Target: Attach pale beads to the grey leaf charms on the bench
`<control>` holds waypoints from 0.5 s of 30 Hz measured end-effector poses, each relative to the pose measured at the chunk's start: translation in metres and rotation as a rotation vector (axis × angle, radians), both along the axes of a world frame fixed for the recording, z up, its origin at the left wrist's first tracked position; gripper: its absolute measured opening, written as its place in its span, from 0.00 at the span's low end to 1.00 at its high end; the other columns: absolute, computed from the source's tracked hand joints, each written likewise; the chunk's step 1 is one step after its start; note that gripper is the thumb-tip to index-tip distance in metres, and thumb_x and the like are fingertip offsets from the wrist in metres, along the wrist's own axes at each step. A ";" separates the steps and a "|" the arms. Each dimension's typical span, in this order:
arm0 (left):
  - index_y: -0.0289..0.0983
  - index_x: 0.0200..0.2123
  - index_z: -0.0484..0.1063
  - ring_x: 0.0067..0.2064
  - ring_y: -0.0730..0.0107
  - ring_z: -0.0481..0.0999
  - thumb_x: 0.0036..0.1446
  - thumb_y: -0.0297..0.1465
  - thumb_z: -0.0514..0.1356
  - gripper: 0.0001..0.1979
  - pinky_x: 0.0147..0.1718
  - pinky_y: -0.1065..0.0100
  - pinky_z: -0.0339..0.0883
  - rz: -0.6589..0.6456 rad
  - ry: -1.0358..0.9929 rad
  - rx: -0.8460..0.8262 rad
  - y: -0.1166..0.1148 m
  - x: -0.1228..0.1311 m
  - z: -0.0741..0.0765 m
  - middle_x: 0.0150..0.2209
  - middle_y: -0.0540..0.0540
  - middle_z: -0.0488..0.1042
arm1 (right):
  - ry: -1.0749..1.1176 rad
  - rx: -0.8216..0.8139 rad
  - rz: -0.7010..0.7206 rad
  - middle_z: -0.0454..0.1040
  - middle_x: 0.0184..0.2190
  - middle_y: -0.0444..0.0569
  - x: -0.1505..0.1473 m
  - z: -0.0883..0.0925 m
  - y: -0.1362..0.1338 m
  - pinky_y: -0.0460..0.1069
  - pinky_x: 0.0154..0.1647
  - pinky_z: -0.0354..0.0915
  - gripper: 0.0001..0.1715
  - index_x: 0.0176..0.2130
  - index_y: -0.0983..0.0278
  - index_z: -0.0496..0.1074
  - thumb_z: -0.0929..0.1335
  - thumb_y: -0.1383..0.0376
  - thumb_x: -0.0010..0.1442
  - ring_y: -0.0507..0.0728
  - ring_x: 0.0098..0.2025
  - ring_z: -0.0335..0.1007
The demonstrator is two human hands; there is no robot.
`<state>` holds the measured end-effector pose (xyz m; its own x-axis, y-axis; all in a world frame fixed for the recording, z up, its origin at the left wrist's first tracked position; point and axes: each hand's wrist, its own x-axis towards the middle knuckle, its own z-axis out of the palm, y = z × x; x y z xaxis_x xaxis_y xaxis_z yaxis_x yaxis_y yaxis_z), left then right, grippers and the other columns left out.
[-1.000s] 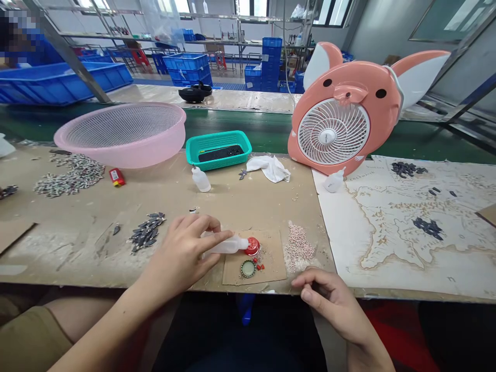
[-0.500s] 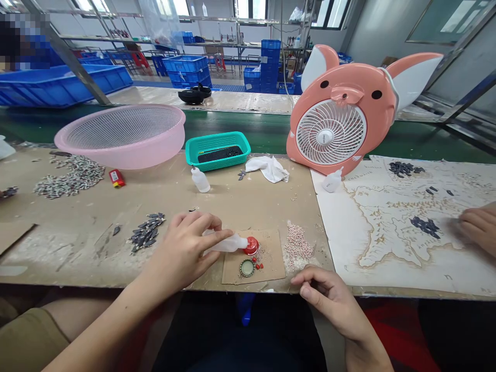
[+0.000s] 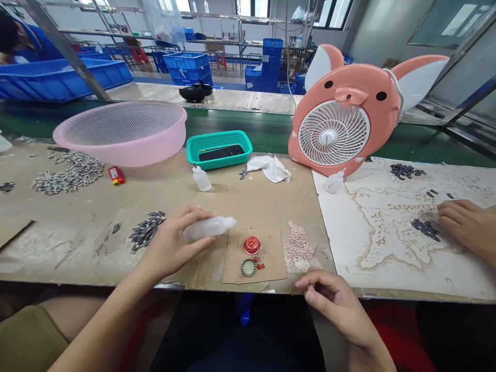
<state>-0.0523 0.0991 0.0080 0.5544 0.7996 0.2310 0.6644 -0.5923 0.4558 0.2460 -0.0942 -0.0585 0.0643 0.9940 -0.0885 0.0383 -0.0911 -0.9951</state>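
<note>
Pinched the squeeze bottle [image 3: 205, 229] in left hand [image 3: 174, 242], ideally gently to prevent drips, with unclear grip in curled right hand [image 3: 338, 305].

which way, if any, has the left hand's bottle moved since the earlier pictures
Yes: judged against the cardboard square, the bottle in the left hand has moved up and left in the picture, away from the red cap.

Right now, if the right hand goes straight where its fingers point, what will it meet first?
The right hand would probably meet the cardboard piece at its near right corner; depth is unclear.
</note>
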 end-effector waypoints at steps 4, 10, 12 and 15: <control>0.38 0.47 0.71 0.49 0.56 0.77 0.55 0.41 0.67 0.20 0.52 0.56 0.71 0.205 -0.159 -0.115 0.020 -0.017 -0.007 0.46 0.45 0.77 | -0.003 0.035 -0.006 0.70 0.27 0.45 0.004 0.000 -0.008 0.47 0.32 0.65 0.12 0.38 0.58 0.80 0.72 0.54 0.59 0.53 0.30 0.67; 0.27 0.53 0.64 0.53 0.57 0.76 0.62 0.43 0.61 0.26 0.54 0.60 0.70 0.281 -0.279 -0.258 0.065 -0.037 -0.005 0.52 0.36 0.75 | -0.171 -0.023 -0.176 0.77 0.32 0.49 0.015 0.001 -0.011 0.48 0.33 0.70 0.15 0.38 0.58 0.80 0.72 0.51 0.58 0.56 0.33 0.72; 0.25 0.52 0.65 0.50 0.58 0.77 0.63 0.44 0.58 0.26 0.49 0.63 0.72 0.266 -0.257 -0.267 0.077 -0.037 -0.003 0.49 0.37 0.77 | -0.235 -0.048 -0.285 0.79 0.35 0.51 0.017 0.002 -0.008 0.49 0.36 0.72 0.17 0.38 0.58 0.80 0.72 0.49 0.57 0.58 0.36 0.74; 0.24 0.49 0.66 0.44 0.62 0.79 0.62 0.47 0.59 0.29 0.42 0.67 0.74 0.257 -0.229 -0.215 0.092 -0.034 -0.004 0.42 0.41 0.79 | -0.308 -0.058 -0.421 0.80 0.34 0.50 0.017 0.003 -0.005 0.52 0.40 0.73 0.20 0.38 0.59 0.80 0.71 0.47 0.57 0.59 0.36 0.75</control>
